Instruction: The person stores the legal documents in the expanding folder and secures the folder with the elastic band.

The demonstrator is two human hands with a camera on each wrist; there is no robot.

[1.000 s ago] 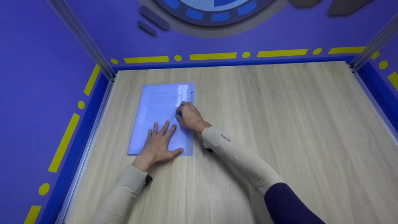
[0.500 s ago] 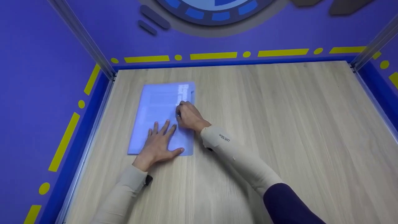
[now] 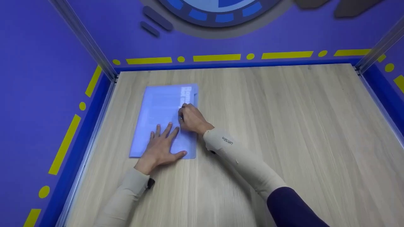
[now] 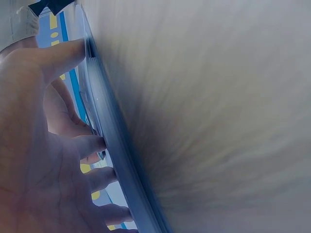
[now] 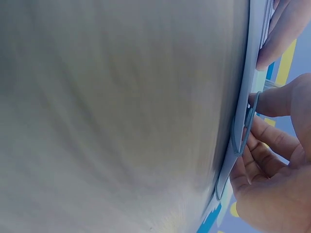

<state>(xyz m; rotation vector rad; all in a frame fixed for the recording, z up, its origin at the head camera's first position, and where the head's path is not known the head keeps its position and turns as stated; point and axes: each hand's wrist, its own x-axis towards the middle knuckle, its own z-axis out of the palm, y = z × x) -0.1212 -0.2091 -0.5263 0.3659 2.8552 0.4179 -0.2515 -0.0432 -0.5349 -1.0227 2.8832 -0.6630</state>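
Note:
A translucent blue plastic document folder (image 3: pixel 157 101) with white lettering along its right side lies flat on the left part of the table. My left hand (image 3: pixel 159 149) rests spread on its near half, and in the left wrist view the fingertips touch its upper face beside the layered edge (image 4: pixel 124 131). Close by, at the folder's right side, my right hand (image 3: pixel 192 118) has curled fingers. In the right wrist view that hand pinches the folder's raised flap (image 5: pixel 248 126) between thumb and fingers. Its fingertips are partly hidden in the head view.
The folder lies on a wood-grain table (image 3: pixel 284 126). Blue panels with yellow marks (image 3: pixel 216 57) border it at the back and both sides, and metal posts (image 3: pixel 88 37) stand at the rear corners.
A small shiny spot by my right fingertips, visible a second ago, is now covered as the fingers shift slightly. My left hand and the folder stay in place.

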